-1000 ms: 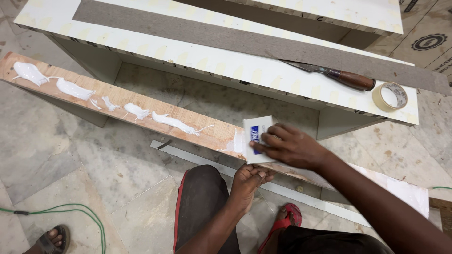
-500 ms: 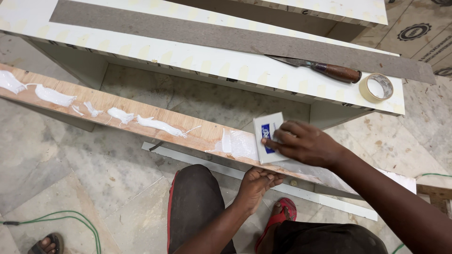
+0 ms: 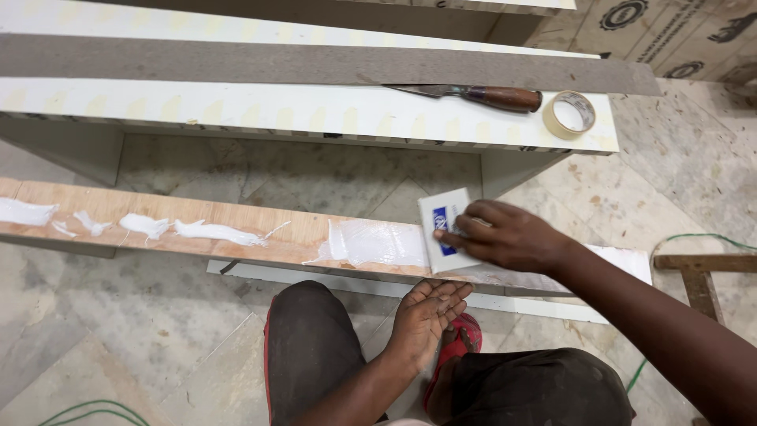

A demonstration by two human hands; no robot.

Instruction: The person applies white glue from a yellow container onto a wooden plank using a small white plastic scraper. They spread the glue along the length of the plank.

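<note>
The right hand (image 3: 505, 237) presses a small white card (image 3: 443, 229) with a blue mark flat on the long wooden board (image 3: 260, 233). The fingers lie spread over the card and the thumb is on its near side, so the hand is closed on it only loosely. Just left of the card there is a smooth, thin patch of white glue (image 3: 374, 241). Further left on the board, thick lines and blobs of glue (image 3: 209, 231) are not spread.

The left hand (image 3: 426, 315) is below the near edge of the board, palm up and half open, with the fingertips touching the underside of the edge. It holds nothing else.

Behind the board stands a white cabinet panel (image 3: 276, 110) with a grey strip (image 3: 315, 63) lying along it. On the panel there is a chisel (image 3: 473, 95) with a brown wooden handle, and just beside it, to the right, a roll of tape (image 3: 569, 114). No containers are to be seen.
</note>
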